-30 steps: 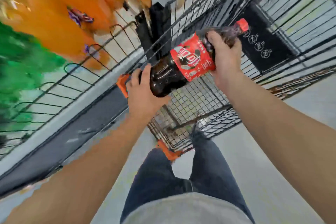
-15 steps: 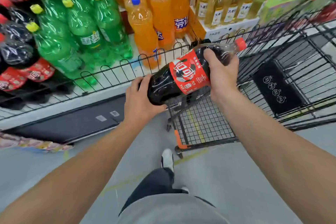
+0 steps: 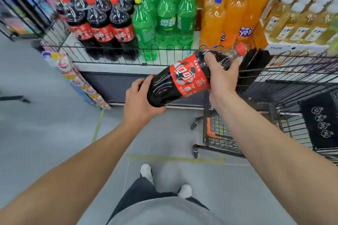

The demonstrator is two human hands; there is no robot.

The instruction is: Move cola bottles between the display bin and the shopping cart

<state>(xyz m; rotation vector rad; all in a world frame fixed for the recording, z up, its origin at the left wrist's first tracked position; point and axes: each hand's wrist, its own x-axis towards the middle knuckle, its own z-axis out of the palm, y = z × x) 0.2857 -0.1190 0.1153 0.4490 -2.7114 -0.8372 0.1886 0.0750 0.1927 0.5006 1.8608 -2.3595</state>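
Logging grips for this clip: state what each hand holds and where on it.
Both hold one dark plastic cola bottle with a red label, tilted: left hand cups its base, right hand grips its upper body just below the neck.

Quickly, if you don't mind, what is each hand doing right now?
Left hand: holding the base of the cola bottle.
Right hand: holding the same bottle near its shoulder.
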